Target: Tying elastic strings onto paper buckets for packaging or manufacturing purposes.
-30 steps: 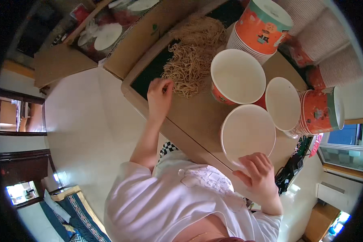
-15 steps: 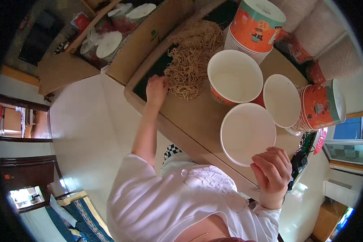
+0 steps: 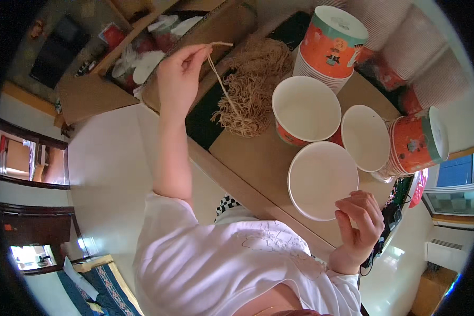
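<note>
My left hand (image 3: 181, 71) is raised beside the pile of light-brown strings (image 3: 253, 87), thumb and fingers pinched on one pale string (image 3: 217, 75). A short end sticks out past the fingertips, and the rest slants down onto the pile. My right hand (image 3: 359, 224) hovers at the near right rim of the closest paper bucket (image 3: 323, 180). Its fingers are loosely bent, the thumb stands apart, and I see nothing in it. Behind that bucket stand two more open paper buckets (image 3: 306, 108) (image 3: 366, 138), white inside. No contents show in them.
An upside-down stack of orange and green paper buckets (image 3: 334, 45) stands at the back. Another stack (image 3: 416, 142) lies tilted at the right. Wrapped stacks (image 3: 400, 47) fill the far right. A cardboard box (image 3: 216, 31) stands beyond the strings. The brown board (image 3: 247, 168) lies under the buckets.
My left hand has lifted from the left edge of the pile, up and away, drawing one string with it. My right hand has barely moved. The view has shifted slightly.
</note>
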### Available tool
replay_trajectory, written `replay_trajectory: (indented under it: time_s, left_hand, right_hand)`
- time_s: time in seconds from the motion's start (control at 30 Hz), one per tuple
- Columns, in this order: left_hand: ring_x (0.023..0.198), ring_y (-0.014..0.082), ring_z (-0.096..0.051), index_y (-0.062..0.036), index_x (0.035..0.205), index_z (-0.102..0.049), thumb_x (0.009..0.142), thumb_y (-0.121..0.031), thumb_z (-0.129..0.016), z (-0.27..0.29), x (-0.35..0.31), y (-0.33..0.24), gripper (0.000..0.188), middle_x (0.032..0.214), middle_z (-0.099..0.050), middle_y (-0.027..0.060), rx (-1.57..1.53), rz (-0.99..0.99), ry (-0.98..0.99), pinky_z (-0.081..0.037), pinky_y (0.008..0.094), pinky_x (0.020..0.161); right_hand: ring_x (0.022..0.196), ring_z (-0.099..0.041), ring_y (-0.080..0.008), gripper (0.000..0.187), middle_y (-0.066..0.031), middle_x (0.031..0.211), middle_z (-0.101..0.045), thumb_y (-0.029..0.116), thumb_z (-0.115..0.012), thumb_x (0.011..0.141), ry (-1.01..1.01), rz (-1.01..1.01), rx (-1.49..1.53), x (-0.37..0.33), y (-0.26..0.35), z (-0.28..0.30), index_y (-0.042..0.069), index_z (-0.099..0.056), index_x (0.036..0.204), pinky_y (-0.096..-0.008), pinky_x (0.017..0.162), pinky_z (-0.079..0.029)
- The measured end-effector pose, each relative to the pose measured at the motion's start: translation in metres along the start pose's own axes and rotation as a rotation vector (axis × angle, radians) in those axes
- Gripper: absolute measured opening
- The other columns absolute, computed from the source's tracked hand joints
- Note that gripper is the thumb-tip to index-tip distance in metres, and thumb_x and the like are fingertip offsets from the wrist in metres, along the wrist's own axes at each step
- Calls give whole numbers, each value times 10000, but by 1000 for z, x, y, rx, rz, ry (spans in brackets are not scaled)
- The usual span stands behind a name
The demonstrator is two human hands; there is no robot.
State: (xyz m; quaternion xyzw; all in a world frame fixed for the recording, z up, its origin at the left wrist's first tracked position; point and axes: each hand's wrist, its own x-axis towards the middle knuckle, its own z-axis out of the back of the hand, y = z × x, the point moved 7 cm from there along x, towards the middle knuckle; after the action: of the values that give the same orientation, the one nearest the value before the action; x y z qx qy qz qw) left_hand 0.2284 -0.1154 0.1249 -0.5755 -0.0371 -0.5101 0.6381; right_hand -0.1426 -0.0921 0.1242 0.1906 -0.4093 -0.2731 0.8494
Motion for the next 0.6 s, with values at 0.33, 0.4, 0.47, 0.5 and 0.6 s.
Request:
replay_trajectory:
  time_s: [0.33, 0.4, 0.47, 0.5, 0.6]
  left_hand:
    - [595, 72, -547, -4, 965, -663, 916, -137, -606, -24, 35, -31, 153, 789, -654, 60, -679, 142, 29, -406, 179, 557]
    - [564, 32, -467, -27, 964, -691, 900, -145, -636, -23, 36, -47, 146, 745, -621, 15, -627, 120, -30, -329, 158, 515]
    - [583, 23, -473, -42, 946, -704, 883, -143, -659, -25, 34, -78, 128, 734, -609, -18, -583, -106, -22, -351, 160, 527]
    - [623, 20, -497, -46, 940, -706, 868, -130, -675, -32, 29, -87, 115, 735, -610, -33, -533, -115, 1, -379, 166, 552]
    - [690, 38, -548, -45, 938, -697, 861, -76, -666, -57, 11, -106, 88, 778, -637, -21, -363, -178, 66, -423, 188, 590]
  right_hand:
    - [683, -613, -262, 149, -84, 735, -636, 35, -731, 673, -44, -90, 25, -6, -7, 9, 17, -643, 793, -353, 675, -492]
    - [696, -616, -254, 128, -89, 755, -643, -17, -705, 686, -55, -123, 60, 5, -3, 14, 8, -646, 797, -329, 663, -491]
    - [713, -625, -216, 165, -102, 774, -650, -66, -686, 708, -66, -55, 123, 32, 1, 18, 1, -674, 858, -300, 658, -493]
    - [726, -629, -191, 173, -93, 796, -658, -42, -683, 743, -88, -88, 191, 49, -5, 19, 1, -682, 910, -288, 671, -497]
    - [781, -637, -123, 219, -58, 885, -680, 71, -668, 847, -83, -186, 550, 109, -28, -4, 7, -678, 1057, -247, 713, -504]
